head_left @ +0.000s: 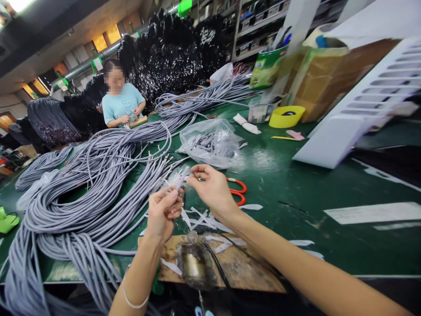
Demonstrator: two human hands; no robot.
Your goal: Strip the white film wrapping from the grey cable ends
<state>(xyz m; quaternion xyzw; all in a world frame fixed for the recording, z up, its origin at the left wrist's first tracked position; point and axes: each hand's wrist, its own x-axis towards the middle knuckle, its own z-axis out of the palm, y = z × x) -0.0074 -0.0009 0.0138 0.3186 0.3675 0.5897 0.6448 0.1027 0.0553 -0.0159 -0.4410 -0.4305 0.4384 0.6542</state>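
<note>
My left hand [164, 210] is closed around a thin, whitish translucent strip [182, 177], which sticks up from between thumb and fingers. Close to the strip's upper end, the fingers of my right hand [212, 189] are pinched together. Whatever sits in that pinch is too small to make out. Below the hands, white strip scraps [208, 219] lie loose on the green table [279, 188]. Orange-handled scissors [241, 191] rest just right of my right hand. A small motor-like metal device [194, 263] stands on a wooden board [253, 274] nearest me.
Grey cable bundles [79, 206] cover the left side. Behind my hands lies a clear plastic bag [213, 142] of small parts. A yellow tape roll [287, 116], a green can [268, 68] and a white slotted panel [362, 105] are at right. A co-worker [121, 103] sits across.
</note>
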